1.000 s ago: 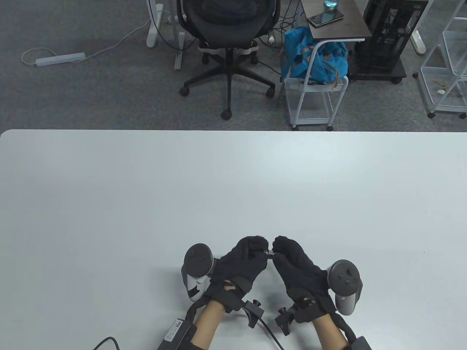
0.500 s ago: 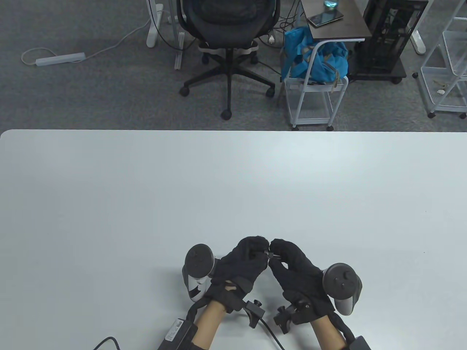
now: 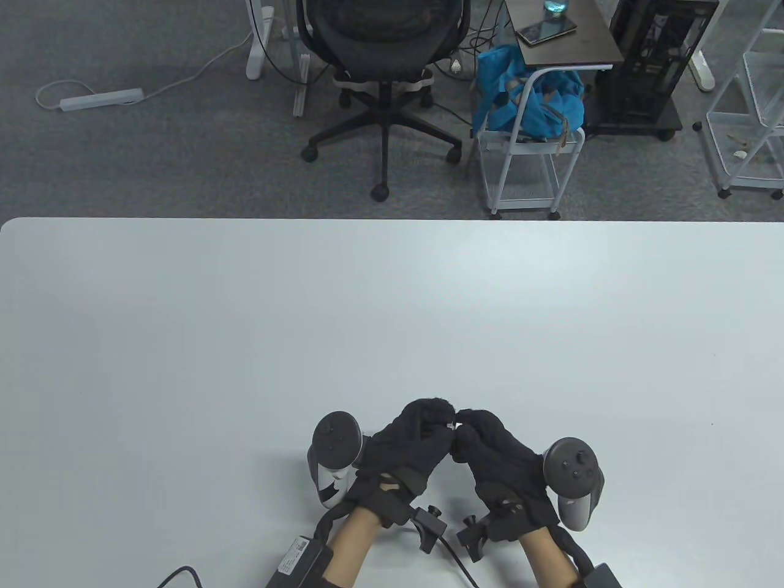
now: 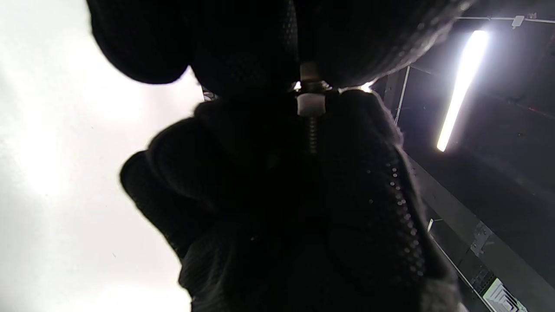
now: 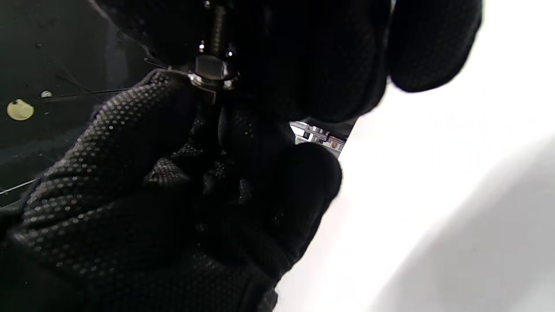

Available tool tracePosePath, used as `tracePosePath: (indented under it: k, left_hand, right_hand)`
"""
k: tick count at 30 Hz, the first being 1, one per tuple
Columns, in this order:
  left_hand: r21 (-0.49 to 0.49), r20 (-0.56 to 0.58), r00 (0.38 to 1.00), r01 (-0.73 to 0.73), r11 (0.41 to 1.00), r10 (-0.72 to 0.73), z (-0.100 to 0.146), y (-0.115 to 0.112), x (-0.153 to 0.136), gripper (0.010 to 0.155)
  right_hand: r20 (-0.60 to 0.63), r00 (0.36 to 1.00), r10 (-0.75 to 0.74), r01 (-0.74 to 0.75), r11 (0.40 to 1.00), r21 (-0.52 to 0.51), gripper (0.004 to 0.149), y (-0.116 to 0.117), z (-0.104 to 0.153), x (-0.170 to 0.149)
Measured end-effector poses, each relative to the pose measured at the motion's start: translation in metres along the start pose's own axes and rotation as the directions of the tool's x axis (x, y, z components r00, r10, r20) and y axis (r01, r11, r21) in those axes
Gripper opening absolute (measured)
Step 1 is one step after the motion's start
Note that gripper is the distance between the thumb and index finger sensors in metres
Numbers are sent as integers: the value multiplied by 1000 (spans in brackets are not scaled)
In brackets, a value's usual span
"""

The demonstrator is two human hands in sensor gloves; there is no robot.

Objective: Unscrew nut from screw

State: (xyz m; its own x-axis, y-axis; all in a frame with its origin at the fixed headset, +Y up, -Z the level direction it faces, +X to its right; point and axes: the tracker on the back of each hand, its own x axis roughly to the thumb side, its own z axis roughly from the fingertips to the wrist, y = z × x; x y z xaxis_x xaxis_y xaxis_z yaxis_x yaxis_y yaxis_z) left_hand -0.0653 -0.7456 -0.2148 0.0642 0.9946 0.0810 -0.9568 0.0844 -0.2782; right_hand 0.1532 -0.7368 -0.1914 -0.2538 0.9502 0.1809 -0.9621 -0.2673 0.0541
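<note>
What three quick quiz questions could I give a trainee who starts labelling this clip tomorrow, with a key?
1. True or false: the screw lies loose on the table.
2. Which sits on the screw's thread in the left wrist view: A) a pale nut, B) a rubber band, C) nothing?
3. Fill in: the left hand and right hand meet at their ____.

Key:
1. False; it is held between the two hands above the table.
2. A.
3. Fingertips.
</note>
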Motion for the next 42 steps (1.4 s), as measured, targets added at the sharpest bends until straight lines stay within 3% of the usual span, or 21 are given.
tracePosePath:
  k: [8,11,15,19,22,29,32,37,42]
  left_hand:
    - [12,-21,999,-33,999,34,-1,3,-3,48]
    - [14,-18,999,-35,999,36,-1,3,-2,48]
    - [5,-10,1000,-18,1000,18,-1,2,-2,47]
    - [-2,-3,1000,-5,1000,5,0,0,-1,47]
    - [14,-4,1000,-9,1000,10,1,-2,-1,48]
    - [20,-18,999,-31,999,31,1,1,-2,48]
    - [29,-22,998,-53,998,54,1,2,-2,48]
    - [26,-16,999,-38,999,39,1,2,-2,47]
    - [21,-10,1000,-23,1000,23,0,1,-3,47]
  right_hand:
    - [72,997,16,-17,1000,17,55,0,1,10]
    - [48,998,-41,40,999,23,59,1,2,7]
    - [-38,999,2,-2,1000,-2,68,0,2,0]
    - [-55,998,-29,30,999,10,60,1,1,-4]
    - [-15,999,-31,31,999,-22,56,0,1,-1]
    - [64,998,1,-1,1000,10,52,-1,1,9]
    - [49,998,-48,46,998,49,59,0,1,8]
    - [-46,999,-19,19,1000,1,68,-1,2,-2]
    - [-37,999,-19,19,1000,7,56,2,1,-1]
